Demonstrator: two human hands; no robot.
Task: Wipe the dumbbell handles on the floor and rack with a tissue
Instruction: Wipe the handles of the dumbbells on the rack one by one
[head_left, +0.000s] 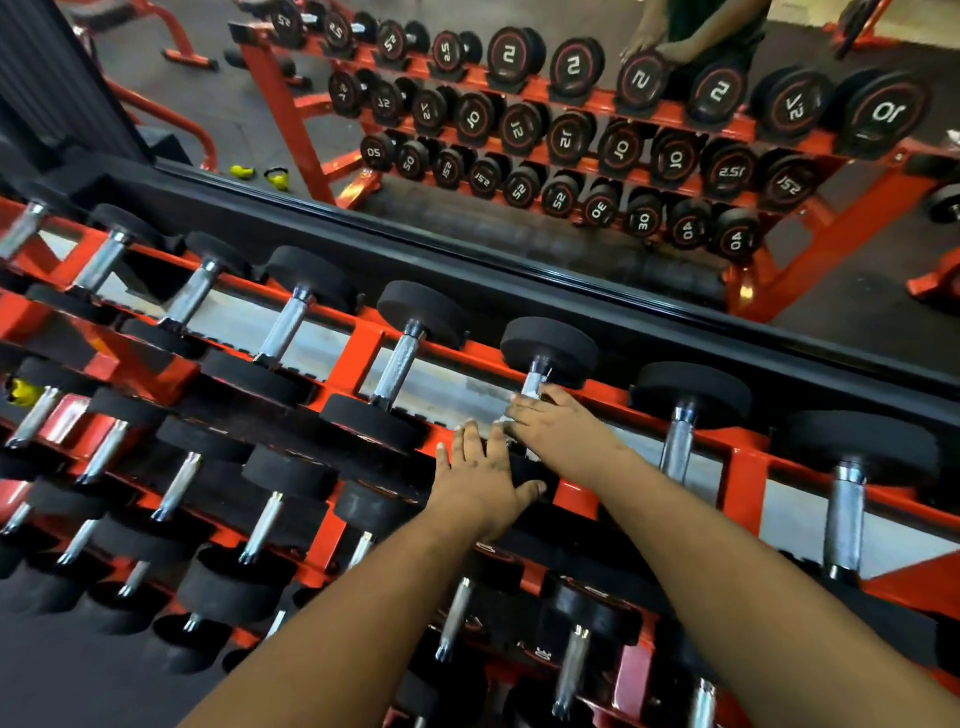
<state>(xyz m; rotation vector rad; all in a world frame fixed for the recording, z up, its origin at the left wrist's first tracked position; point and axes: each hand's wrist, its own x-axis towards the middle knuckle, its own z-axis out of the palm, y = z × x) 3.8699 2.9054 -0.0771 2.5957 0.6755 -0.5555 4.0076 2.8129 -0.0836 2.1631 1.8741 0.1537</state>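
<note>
An orange three-tier rack (364, 358) holds rows of black dumbbells with chrome handles. On the top tier, my right hand (563, 434) is curled over the handle (535, 381) of one dumbbell, just below its far head (550, 347). A small white scrap of tissue (503, 419) shows at my fingertips; the rest is hidden under the hand. My left hand (480, 483) lies flat, fingers spread, on the near black head (527, 470) of the same dumbbell, thumb along its edge.
Neighbouring dumbbells sit close on both sides, their handles (400, 364) (678, 441) bare. A wall mirror (519, 130) behind the rack reflects the numbered dumbbell ends and a person's hands. Lower tiers of dumbbells fill the space beneath my arms.
</note>
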